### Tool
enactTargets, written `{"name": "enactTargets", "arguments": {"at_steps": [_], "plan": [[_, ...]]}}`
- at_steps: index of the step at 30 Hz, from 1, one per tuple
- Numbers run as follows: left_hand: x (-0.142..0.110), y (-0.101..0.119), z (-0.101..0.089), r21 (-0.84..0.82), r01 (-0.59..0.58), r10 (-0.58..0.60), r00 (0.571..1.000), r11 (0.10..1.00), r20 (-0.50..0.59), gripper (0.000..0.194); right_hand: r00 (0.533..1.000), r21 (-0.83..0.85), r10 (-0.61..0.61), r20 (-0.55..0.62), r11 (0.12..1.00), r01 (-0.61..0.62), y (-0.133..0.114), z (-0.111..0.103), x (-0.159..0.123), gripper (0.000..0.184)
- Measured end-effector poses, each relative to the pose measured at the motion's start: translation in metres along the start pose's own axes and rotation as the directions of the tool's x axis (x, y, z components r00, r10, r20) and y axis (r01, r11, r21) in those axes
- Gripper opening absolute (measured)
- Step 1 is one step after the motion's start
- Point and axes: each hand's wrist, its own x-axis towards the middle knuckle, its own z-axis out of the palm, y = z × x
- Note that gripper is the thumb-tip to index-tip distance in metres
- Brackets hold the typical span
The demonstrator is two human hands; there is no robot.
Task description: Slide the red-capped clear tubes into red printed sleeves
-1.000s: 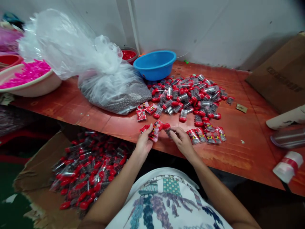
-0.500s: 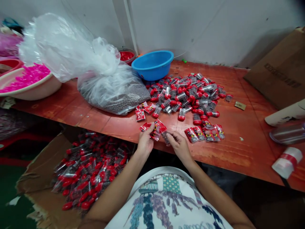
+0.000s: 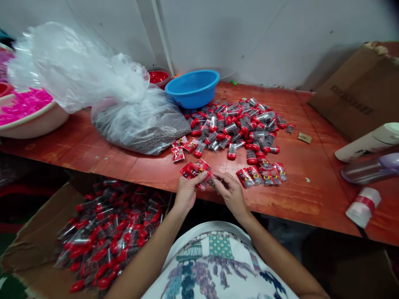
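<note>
My left hand (image 3: pixel 186 192) is closed, with the thumb on top of several red printed packets (image 3: pixel 188 170) fanned over the table's front edge. My right hand (image 3: pixel 231 192) is closed in a pinch on a small clear container of dark beads, mostly hidden by the fingers, against the packets. Just right of it lies a row of red packets with dark contents (image 3: pixel 256 176). More red packets (image 3: pixel 178 154) lie beyond my left hand. Behind both hands spreads a heap of clear bottles with red caps (image 3: pixel 232 126), filled with dark beads.
A blue basin (image 3: pixel 193 92) and a large plastic bag of dark beads (image 3: pixel 141 126) stand behind on the left. Below the table, a cardboard box (image 3: pixel 29 245) holds many red-capped bottles. At right are a white flask (image 3: pixel 364 143), a plastic roll (image 3: pixel 364 207) and a carton (image 3: pixel 346 93).
My hands have drawn closer together, the right one bringing the clear container against the packets in the left. The whole view has shifted slightly.
</note>
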Motion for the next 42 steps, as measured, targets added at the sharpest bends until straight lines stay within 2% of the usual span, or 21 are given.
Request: {"name": "enactTargets", "arguments": {"at_steps": [4,6,8,10,13,16,18,21,24,28,36,39,42], "plan": [[0.001,0.003,-0.001,0.059,-0.031,0.03,0.999,0.998,0.029,0.03,0.999,0.008,-0.034,0.027,0.999,0.034,-0.005,-0.004,0.004,0.023],[0.005,0.003,-0.002,0.062,-0.032,0.031,0.999,0.998,0.025,0.028,0.999,0.086,0.025,0.04,0.996,-0.028,-0.003,-0.004,0.006,0.022],[0.008,0.003,-0.001,0.067,0.001,-0.006,0.997,0.998,0.073,0.031,0.993,0.168,0.115,0.027,0.979,-0.118,0.0,-0.003,0.007,0.025],[0.009,0.001,0.002,0.088,0.022,-0.031,0.995,0.996,0.099,0.032,0.989,0.181,0.139,-0.042,0.975,-0.129,0.003,-0.001,0.005,0.026],[0.005,-0.002,0.01,0.093,-0.008,0.002,0.998,0.996,0.064,0.028,0.985,0.049,0.004,-0.17,0.999,0.004,0.004,0.0,-0.001,0.023],[0.001,-0.008,0.017,0.078,-0.078,0.077,0.997,0.994,0.01,0.023,0.977,-0.087,-0.113,-0.182,0.991,0.099,0.005,0.001,-0.006,0.024],[0.001,-0.011,0.018,0.067,-0.093,0.093,0.996,0.993,-0.005,0.022,0.975,-0.094,-0.126,-0.181,0.989,0.11,0.006,0.001,-0.007,0.024],[0.003,-0.012,0.015,0.036,-0.055,0.056,0.998,0.998,-0.01,0.025,0.978,0.017,-0.055,-0.2,0.998,0.059,0.005,0.001,-0.005,0.021],[0.004,-0.01,0.011,0.016,0.013,-0.014,0.999,1.0,0.041,0.026,0.98,0.088,0.008,-0.2,0.996,0.01,0.004,0.001,-0.005,0.021],[0.0,-0.01,0.008,-0.001,0.028,-0.028,0.997,1.0,0.079,0.027,0.98,0.091,0.018,-0.199,0.996,0.0,0.004,0.0,-0.008,0.021],[0.001,-0.014,0.003,0.023,-0.006,0.004,0.997,1.0,0.073,0.03,0.976,0.018,-0.031,-0.213,0.999,0.036,0.0,0.0,-0.011,0.021],[0.002,-0.013,0.0,0.02,0.01,-0.012,0.996,1.0,0.088,0.03,0.979,0.077,0.024,-0.2,0.997,-0.009,-0.001,0.0,-0.012,0.022],[0.001,-0.011,-0.001,0.042,0.022,-0.026,0.995,0.999,0.099,0.031,0.978,0.192,0.135,-0.16,0.976,-0.103,0.0,0.001,-0.012,0.026]]}}
